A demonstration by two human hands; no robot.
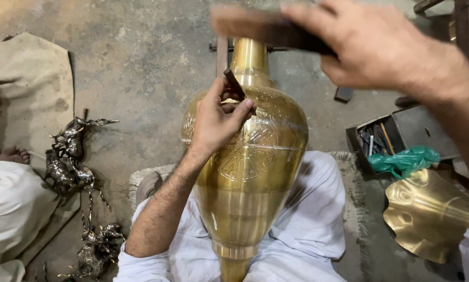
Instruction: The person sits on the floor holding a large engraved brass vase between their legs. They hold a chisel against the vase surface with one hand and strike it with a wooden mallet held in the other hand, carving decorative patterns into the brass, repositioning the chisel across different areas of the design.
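A large brass vase (247, 172) is laid across the person's lap at the 6 o'clock edge, its neck pointing toward 12 o'clock. Against its engraved shoulder a dark chisel (238, 92) is pinched between the thumb and fingertips of the left hand (216, 122), the tool tilted toward 11 o'clock. At 12 to 1 o'clock a blurred dark wooden mallet (268, 28) is gripped in the closed fingers of the right hand (373, 44), raised above the vase neck and partly hiding it. At 9 and 7 o'clock dark metal animal figurines (70, 156) are seen on the concrete floor, beside another person's bare foot (14, 154). At 3 o'clock an open tool box (380, 138) and a green plastic bag (404, 159) are found; at 4 o'clock a scalloped brass piece (427, 211) is placed.
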